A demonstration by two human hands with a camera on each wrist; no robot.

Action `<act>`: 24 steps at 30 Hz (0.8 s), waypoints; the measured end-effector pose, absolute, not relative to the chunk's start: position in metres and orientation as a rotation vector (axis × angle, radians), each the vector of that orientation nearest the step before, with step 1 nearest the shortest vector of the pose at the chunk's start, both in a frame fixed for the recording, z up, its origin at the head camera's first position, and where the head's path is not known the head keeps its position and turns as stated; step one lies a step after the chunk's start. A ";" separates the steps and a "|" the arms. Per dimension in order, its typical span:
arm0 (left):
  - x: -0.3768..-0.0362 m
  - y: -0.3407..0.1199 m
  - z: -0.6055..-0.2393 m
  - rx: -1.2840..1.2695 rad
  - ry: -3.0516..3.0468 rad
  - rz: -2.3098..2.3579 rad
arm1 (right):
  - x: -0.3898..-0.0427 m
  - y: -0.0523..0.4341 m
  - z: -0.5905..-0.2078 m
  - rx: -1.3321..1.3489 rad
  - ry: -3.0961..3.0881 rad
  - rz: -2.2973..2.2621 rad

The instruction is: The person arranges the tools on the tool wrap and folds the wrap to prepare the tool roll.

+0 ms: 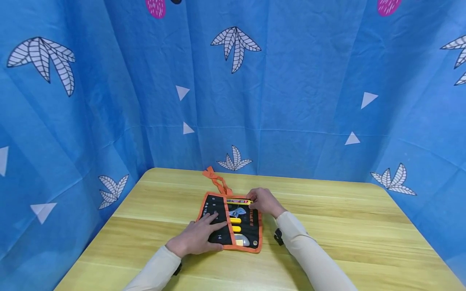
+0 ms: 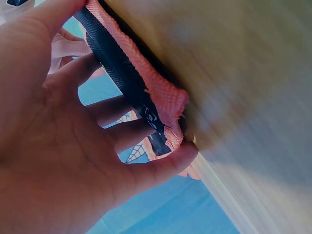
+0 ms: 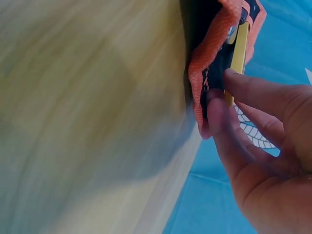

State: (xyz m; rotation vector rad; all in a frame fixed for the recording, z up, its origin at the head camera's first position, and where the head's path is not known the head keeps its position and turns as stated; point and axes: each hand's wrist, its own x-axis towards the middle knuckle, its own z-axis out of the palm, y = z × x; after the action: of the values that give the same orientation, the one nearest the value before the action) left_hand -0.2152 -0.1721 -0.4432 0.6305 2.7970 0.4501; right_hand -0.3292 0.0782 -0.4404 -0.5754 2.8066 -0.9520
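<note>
Your left hand [image 1: 196, 239] lies flat, fingers spread, pressing the left part of the black, orange-trimmed tool roll [image 1: 218, 238] lying open mid-surface [image 1: 327, 226]. Yellow-handled tools [image 1: 235, 224] sit in its pockets. Your right hand [image 1: 265, 201] pinches a yellow tool [image 1: 238, 201] at the roll's far right corner; orange ties [image 1: 217, 180] trail behind.

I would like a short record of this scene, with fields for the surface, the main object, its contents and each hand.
surface: wooden table, blue patterned cloth behind
main object: black tool roll with orange trim, lying open
contents: yellow-handled tools in pockets
left hand: rests flat on the roll's left part, fingers straight
right hand: pinches the yellow tool at the roll's far edge
ties: orange straps lie behind the roll
</note>
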 end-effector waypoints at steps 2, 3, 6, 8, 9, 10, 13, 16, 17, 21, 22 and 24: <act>-0.215 -0.172 -0.443 0.631 2.798 0.451 | -0.330 0.079 -0.442 -0.542 2.789 -0.966; -0.215 -0.173 -0.443 0.629 2.798 0.451 | -0.330 0.079 -0.442 -0.532 2.787 -0.971; -0.215 -0.173 -0.443 0.628 2.799 0.453 | -0.330 0.080 -0.443 -0.517 2.793 -0.975; -0.215 -0.173 -0.443 0.626 2.801 0.453 | -0.329 0.080 -0.443 -0.515 2.798 -0.979; -0.215 -0.173 -0.442 0.625 2.802 0.453 | -0.329 0.080 -0.442 -0.516 2.802 -0.983; -0.214 -0.173 -0.442 0.624 2.803 0.452 | -0.329 0.080 -0.442 -0.518 2.805 -0.987; -0.214 -0.172 -0.442 0.622 2.803 0.450 | -0.329 0.079 -0.442 -0.547 2.831 -0.985; -0.214 -0.172 -0.441 0.621 2.802 0.448 | -0.330 0.078 -0.442 -0.586 2.855 -0.976; -0.213 -0.171 -0.441 0.621 2.802 0.449 | -0.330 0.078 -0.442 -0.598 2.863 -0.970; -0.213 -0.171 -0.441 0.618 2.803 0.452 | -0.330 0.077 -0.441 -0.627 2.877 -0.962; -0.213 -0.171 -0.441 0.616 2.801 0.454 | -0.330 0.076 -0.442 -0.629 2.877 -0.963; -0.213 -0.171 -0.440 0.612 2.798 0.454 | -0.330 0.076 -0.442 -0.628 2.875 -0.968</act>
State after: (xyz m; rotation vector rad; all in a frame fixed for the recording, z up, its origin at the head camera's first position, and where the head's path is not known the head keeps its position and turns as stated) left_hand -0.2130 -0.1708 -0.4403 0.6117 2.7982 0.4540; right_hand -0.3295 0.0757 -0.4423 -0.6278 2.8747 -0.9684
